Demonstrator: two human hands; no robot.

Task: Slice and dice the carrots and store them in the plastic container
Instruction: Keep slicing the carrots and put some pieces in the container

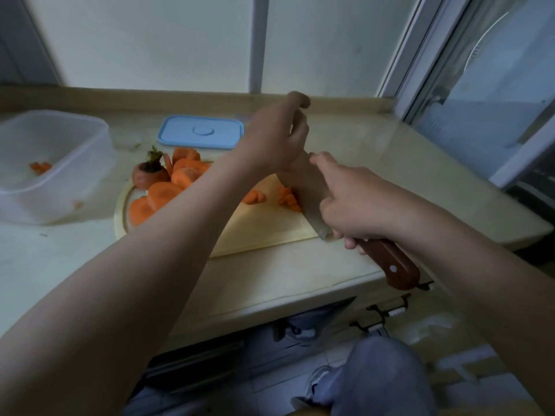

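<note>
A wooden cutting board (264,232) lies on the counter. Thick carrot slices (162,193) and a carrot top end (148,174) are heaped at its left. A small pile of diced carrot (288,199) lies beside the knife blade (303,187). My right hand (357,202) grips the knife by its brown wooden handle (390,262), index finger along the blade. My left hand (276,136) rests its heel on the blade's far end, fingers loosely curled and holding nothing. The clear plastic container (99,151) stands at the left with a few carrot pieces (40,167) inside.
A blue lid (201,132) lies flat behind the board near the window ledge. The counter's front edge (300,298) runs below the board, with my knee (381,370) under it. A window frame (420,70) rises at the right.
</note>
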